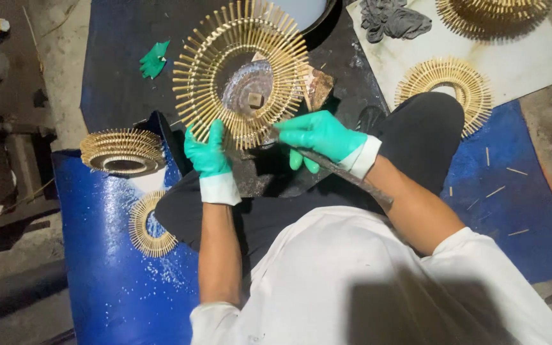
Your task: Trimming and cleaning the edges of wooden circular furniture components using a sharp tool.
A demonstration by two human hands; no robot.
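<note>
The left hand (pixel 209 153), in a green glove, pinches the lower left rim of a round golden ring of sticks (pixel 241 73), thumb in front and fingers behind, and holds the ring upright in the upper middle of the frame. The ring's flat face is turned toward the camera, its sticks fan outward all round, and through its open middle shows a grey, dusty surface with a small square block on it.

The right hand (pixel 321 135), also gloved green, is closed around a long dark tool (pixel 343 174). The tool's long axis runs on a slant from the lower right, along the forearm, up toward the left, and its front end meets the ring at the lower right edge, just beside the right hand's fingertips. So the ring lies above and slightly left of the right hand, and the two hands sit at either end of its lower edge, the left one gripping, the right one nearer the tool's working end.

Other stick rings lie about: a stacked one (pixel 122 152) at the left, a flat one (pixel 150 225) on the blue sheet (pixel 107 268), one (pixel 445 86) at the upper right.
</note>
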